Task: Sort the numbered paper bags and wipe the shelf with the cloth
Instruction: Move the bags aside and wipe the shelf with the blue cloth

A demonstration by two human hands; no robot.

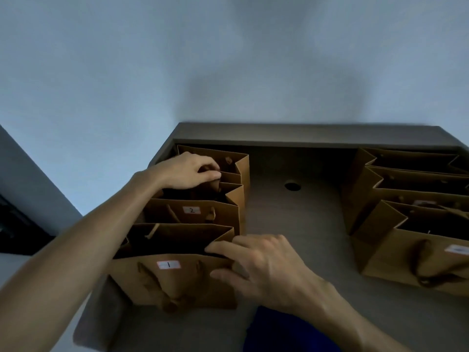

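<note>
At frame left, bag 1 (175, 280) is pinched at its rim by the right hand (266, 270); a rear bag (228, 174) is gripped by the left hand (187, 171). The upright row runs toward the wall.

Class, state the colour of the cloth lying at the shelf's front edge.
Dark blue cloth, seen best in the head view.

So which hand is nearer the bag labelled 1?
Right. The right hand grips the right edge of the bag labelled 1; the left hand is farther back, on a bag behind the bag labelled 2.
</note>
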